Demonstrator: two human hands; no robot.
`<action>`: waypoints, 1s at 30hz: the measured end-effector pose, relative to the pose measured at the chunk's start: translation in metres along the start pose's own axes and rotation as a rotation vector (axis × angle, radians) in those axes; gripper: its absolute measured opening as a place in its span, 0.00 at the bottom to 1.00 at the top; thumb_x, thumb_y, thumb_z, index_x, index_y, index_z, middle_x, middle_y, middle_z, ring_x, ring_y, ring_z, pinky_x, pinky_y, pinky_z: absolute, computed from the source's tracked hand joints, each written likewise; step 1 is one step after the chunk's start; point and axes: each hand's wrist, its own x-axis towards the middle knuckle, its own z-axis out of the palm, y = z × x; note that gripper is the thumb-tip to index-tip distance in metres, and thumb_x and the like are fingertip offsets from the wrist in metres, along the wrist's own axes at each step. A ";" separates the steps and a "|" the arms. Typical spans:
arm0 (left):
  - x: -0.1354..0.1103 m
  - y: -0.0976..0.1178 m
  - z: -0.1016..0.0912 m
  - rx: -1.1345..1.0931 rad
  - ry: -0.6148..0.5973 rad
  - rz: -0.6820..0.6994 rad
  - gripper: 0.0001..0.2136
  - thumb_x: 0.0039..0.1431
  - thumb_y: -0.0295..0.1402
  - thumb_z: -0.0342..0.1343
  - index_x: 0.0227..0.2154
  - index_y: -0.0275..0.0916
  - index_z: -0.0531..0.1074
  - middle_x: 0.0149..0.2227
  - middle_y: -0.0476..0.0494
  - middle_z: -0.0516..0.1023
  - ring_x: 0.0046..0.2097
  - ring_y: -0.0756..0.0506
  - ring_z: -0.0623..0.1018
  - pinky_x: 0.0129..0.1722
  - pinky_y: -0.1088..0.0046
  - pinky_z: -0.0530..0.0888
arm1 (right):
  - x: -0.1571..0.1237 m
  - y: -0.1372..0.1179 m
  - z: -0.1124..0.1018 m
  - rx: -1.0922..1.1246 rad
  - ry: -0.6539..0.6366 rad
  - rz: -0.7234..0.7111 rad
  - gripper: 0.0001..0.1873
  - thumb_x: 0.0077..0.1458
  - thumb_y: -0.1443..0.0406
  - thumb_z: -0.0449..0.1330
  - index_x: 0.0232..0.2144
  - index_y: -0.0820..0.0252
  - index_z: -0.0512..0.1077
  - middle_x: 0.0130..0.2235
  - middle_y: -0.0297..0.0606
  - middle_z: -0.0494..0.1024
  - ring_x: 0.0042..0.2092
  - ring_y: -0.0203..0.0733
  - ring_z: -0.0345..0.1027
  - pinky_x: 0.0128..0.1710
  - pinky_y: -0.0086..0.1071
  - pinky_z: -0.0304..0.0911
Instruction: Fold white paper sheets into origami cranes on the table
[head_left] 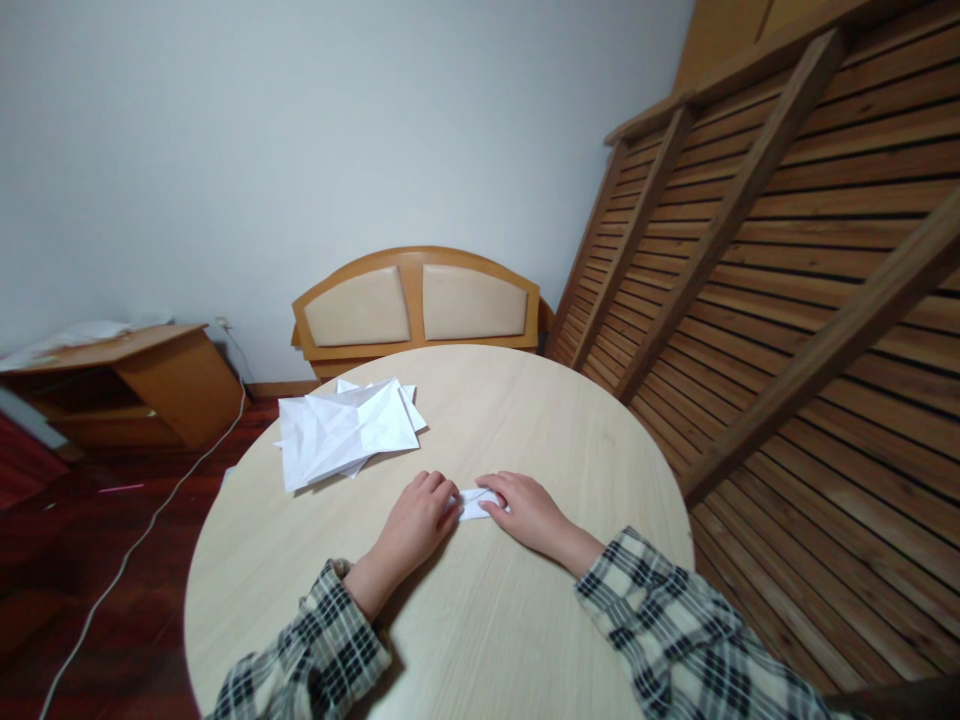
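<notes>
A small folded piece of white paper lies low over the middle of the round table, between my two hands. My left hand grips its left end, fingers curled and thumb towards the paper. On the other end my right hand is closed, with thumb and fingers pinching the paper. Much of the paper's two ends is hidden under my fingers. Beyond my left hand rests a stack of creased white paper sheets, spread at uneven angles.
A wooden headboard with two cream panels stands behind the table against the wall. Large wooden slats lean along the right side. At the left are a low wooden cabinet and a white cable across the dark red floor.
</notes>
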 end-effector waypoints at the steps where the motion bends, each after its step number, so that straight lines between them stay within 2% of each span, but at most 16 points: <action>1: 0.000 0.000 0.000 -0.017 0.000 -0.003 0.03 0.63 0.30 0.53 0.36 0.38 0.71 0.38 0.42 0.73 0.41 0.42 0.70 0.42 0.64 0.70 | 0.000 0.000 0.001 -0.012 0.007 0.009 0.16 0.62 0.64 0.58 0.50 0.60 0.74 0.43 0.41 0.80 0.43 0.44 0.71 0.44 0.35 0.61; 3: 0.000 -0.001 -0.001 -0.039 -0.001 -0.011 0.03 0.63 0.30 0.53 0.37 0.38 0.71 0.39 0.41 0.73 0.42 0.42 0.70 0.42 0.64 0.70 | 0.001 -0.001 0.002 -0.045 0.009 0.024 0.17 0.63 0.62 0.57 0.52 0.61 0.73 0.43 0.42 0.80 0.43 0.45 0.72 0.44 0.35 0.60; 10: -0.001 0.000 -0.002 -0.081 -0.003 -0.014 0.03 0.63 0.30 0.54 0.38 0.38 0.71 0.40 0.42 0.73 0.42 0.41 0.70 0.43 0.63 0.69 | 0.002 -0.002 0.003 -0.099 0.001 0.010 0.13 0.64 0.61 0.56 0.46 0.56 0.77 0.38 0.39 0.80 0.40 0.44 0.71 0.40 0.34 0.59; 17: -0.003 -0.005 0.003 -0.126 0.024 -0.001 0.04 0.63 0.30 0.53 0.38 0.38 0.71 0.39 0.42 0.73 0.42 0.42 0.70 0.43 0.63 0.70 | 0.003 -0.003 0.005 -0.030 0.039 0.044 0.11 0.64 0.64 0.56 0.42 0.58 0.77 0.40 0.38 0.80 0.41 0.41 0.71 0.41 0.33 0.58; 23: -0.003 -0.004 0.004 -0.148 0.031 -0.005 0.03 0.62 0.29 0.54 0.38 0.39 0.70 0.40 0.42 0.73 0.43 0.41 0.70 0.43 0.63 0.70 | 0.008 -0.003 0.012 -0.040 0.080 0.081 0.06 0.61 0.63 0.59 0.37 0.59 0.75 0.34 0.35 0.79 0.37 0.40 0.70 0.38 0.32 0.57; 30: -0.003 -0.005 0.006 -0.147 0.035 0.008 0.03 0.61 0.28 0.54 0.38 0.39 0.71 0.40 0.42 0.73 0.43 0.41 0.70 0.43 0.62 0.70 | 0.011 -0.001 0.014 -0.012 0.072 0.084 0.04 0.59 0.65 0.61 0.37 0.59 0.74 0.31 0.33 0.74 0.35 0.39 0.67 0.37 0.32 0.56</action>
